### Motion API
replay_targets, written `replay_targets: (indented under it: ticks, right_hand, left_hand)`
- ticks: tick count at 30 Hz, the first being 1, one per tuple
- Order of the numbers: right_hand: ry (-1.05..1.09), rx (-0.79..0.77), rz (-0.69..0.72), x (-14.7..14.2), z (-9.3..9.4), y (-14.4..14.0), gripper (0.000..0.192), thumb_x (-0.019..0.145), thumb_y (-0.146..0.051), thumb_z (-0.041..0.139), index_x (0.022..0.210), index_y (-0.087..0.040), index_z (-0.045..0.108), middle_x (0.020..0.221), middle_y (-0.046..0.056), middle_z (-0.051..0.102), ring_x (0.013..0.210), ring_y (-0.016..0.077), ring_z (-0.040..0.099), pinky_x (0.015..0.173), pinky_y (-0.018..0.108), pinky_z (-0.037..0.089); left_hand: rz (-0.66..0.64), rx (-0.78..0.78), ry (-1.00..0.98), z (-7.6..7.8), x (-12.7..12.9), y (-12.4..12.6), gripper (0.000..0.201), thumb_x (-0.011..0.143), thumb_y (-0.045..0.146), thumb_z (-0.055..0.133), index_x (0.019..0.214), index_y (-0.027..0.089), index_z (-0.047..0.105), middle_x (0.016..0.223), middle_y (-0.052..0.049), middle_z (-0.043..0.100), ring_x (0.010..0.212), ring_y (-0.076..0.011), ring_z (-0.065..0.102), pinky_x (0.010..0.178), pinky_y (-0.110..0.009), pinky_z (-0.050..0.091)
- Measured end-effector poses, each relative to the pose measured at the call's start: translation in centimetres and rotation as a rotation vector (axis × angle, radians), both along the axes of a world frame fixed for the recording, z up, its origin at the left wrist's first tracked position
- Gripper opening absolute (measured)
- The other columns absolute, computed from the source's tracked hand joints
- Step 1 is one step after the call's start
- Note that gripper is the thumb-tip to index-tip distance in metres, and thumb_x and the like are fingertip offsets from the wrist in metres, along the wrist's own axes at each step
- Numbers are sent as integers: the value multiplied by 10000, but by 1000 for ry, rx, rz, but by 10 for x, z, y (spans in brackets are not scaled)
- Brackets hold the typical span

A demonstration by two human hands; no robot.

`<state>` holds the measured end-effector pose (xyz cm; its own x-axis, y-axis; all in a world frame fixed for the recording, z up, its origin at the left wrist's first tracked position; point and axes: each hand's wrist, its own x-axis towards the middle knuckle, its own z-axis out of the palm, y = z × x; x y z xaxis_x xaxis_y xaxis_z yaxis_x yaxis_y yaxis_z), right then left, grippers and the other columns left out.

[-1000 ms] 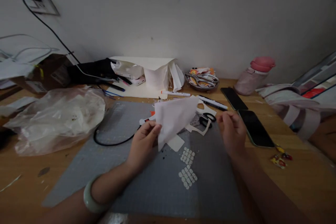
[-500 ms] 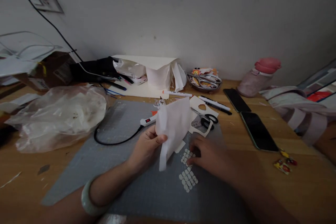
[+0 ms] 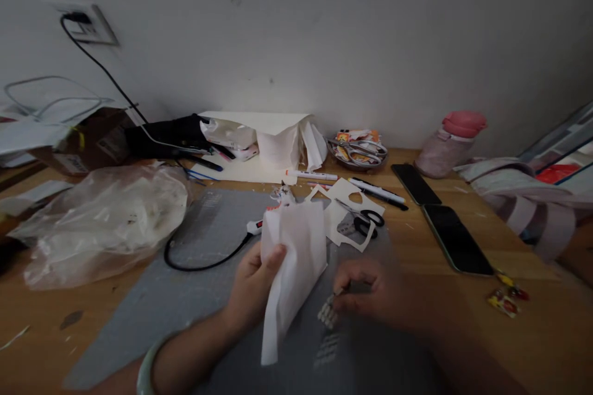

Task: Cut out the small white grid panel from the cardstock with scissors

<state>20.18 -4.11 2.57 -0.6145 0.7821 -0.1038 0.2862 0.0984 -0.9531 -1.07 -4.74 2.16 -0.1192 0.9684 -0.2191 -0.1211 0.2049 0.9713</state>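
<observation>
My left hand is closed on a folded white sheet, thumb on the front, the sheet standing upright and slightly tilted. It may be paper or thin fabric; I cannot tell. To its right, my right hand pinches a small sheet of round white dots by its edge, tilted up off the grey cutting mat. A second group of dots lies below, blurred. Behind the white sheet, a white handle with a red switch shows on a black cord; its other end is hidden.
Scissors lie on cut white card beyond my right hand. Two phones, a pink bottle and wrapped sweets are at right. A clear plastic bag sits left; a bowl and markers stand behind.
The right hand has picked up the edge of the upper dot sheet, which now tilts off the mat. The white sheet has moved down and left in view, and the view has tipped up slightly.
</observation>
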Motion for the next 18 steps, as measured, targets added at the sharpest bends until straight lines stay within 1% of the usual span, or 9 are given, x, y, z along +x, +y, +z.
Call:
replay_targets:
  ticks: [2,3,4,6,8,10,13,15,18]
  right_hand:
    - [188,69,-46,-5,2,-7,261,789,-492,710,767,-233,721,1051,30,661,952,161,604,889,321,453]
    - [245,67,-75,-9,1,-12,245,802,-493,698,786,-250,728,1190,29,617,1046,168,580,947,337,435]
    - [273,41,-90,-13,-1,-16,233,836,-487,665,816,-264,731,1274,25,570,1088,169,566,969,349,429]
    - [282,13,-126,-22,-6,-24,250,843,-508,646,875,-275,731,1239,36,566,1100,186,564,971,367,441]
    - [208,61,-200,-29,-10,-30,264,856,-504,627,916,-270,732,1193,48,576,1113,199,557,968,365,449]
    - [86,143,-249,-32,-10,-31,249,882,-457,604,921,-254,742,1151,59,593,1083,198,568,953,355,458]
    - [-39,247,-274,-32,-7,-30,238,907,-389,570,920,-241,755,1046,64,636,968,183,604,902,340,485]
    - [-29,254,-295,-31,-5,-28,253,906,-397,560,898,-245,761,983,57,656,917,179,618,858,322,506]
    - [40,217,-366,-30,-6,-24,287,873,-454,585,796,-245,766,930,49,673,870,175,632,794,293,526]
  left_hand:
    - [-38,134,74,-6,-2,-3,598,605,755,669,655,166,582,533,30,498,484,-104,399,466,-220,361]
    - [-97,230,129,-9,-3,-4,576,673,736,633,632,163,587,544,16,512,503,-114,424,486,-223,375]
    - [-211,349,180,-11,-3,-4,555,743,705,593,623,163,602,570,0,539,534,-126,457,526,-231,404]
    - [-436,571,256,-13,-3,-3,521,849,627,518,641,166,640,676,-41,616,634,-156,535,621,-247,445]
    - [-539,674,290,-13,-1,0,510,908,575,451,670,174,659,748,-62,649,695,-168,566,666,-250,455]
    - [-552,663,298,-12,1,4,476,922,530,447,685,183,668,748,-60,651,704,-173,570,677,-252,453]
    - [-527,527,272,-12,1,7,349,885,422,538,666,205,700,739,-49,649,710,-186,561,714,-267,448]
    - [-505,429,231,-13,0,9,283,838,357,597,621,219,715,707,-40,638,676,-186,539,723,-274,441]
    - [-494,363,160,-11,0,10,272,768,336,665,524,222,701,584,-28,569,609,-186,495,705,-285,428]
